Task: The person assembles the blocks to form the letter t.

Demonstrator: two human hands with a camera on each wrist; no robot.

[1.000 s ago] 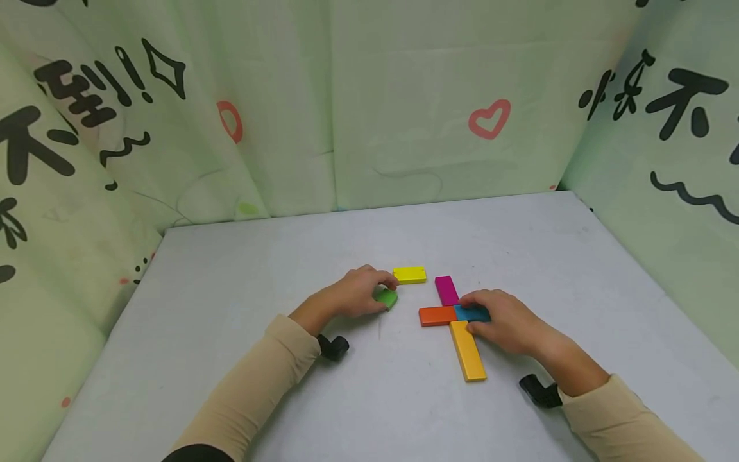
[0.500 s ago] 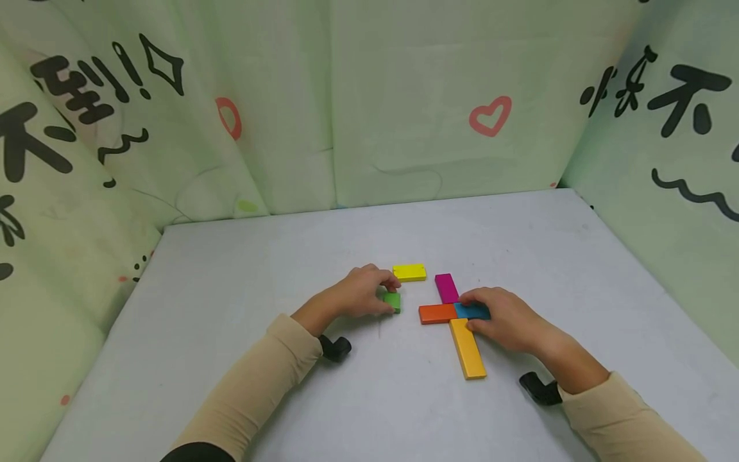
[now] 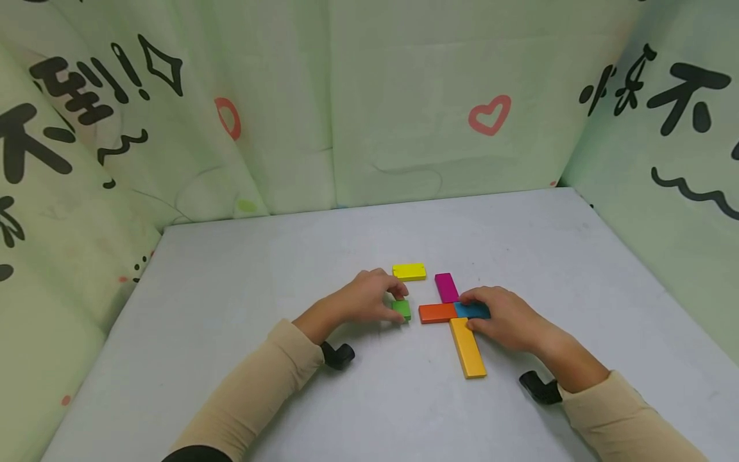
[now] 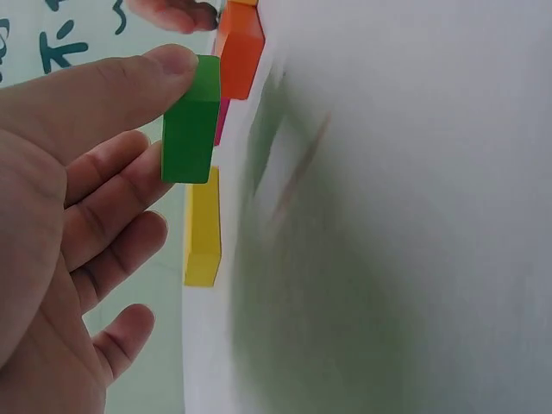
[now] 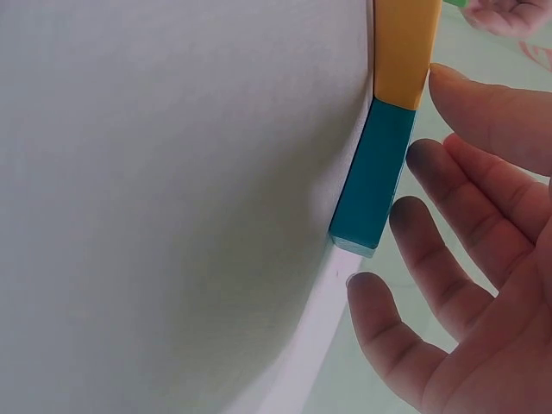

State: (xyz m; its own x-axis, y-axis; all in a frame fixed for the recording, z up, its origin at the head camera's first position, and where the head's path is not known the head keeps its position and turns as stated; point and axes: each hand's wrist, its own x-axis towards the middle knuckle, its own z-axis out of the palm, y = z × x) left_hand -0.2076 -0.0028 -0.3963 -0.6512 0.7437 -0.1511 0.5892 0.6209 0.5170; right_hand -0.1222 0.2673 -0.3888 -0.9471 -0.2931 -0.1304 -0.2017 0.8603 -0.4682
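Note:
In the head view, my left hand (image 3: 369, 298) pinches a small green block (image 3: 401, 310) between thumb and fingers. The left wrist view shows the green block (image 4: 191, 125) raised over its shadow on the table. My right hand (image 3: 508, 319) holds the blue block (image 3: 473, 310) from the right, thumb and fingertips on its near and far sides. The thumb also reaches the end of a long amber block (image 3: 469, 350). An orange block (image 3: 437, 314) butts against the blue one's left end. A magenta block (image 3: 446, 288) meets them from the far side, the amber one from the near side.
A yellow block (image 3: 409, 272) lies apart on the white table (image 3: 277, 398), just beyond my left hand. Pale green cloth (image 3: 392, 154) with dark characters hangs along the table's back and sides. Each wrist wears a black camera mount (image 3: 339, 356).
My left hand has moved right and slightly nearer with the green block, which has turned and now stands closer to the orange block. My right hand and the other blocks have stayed put.

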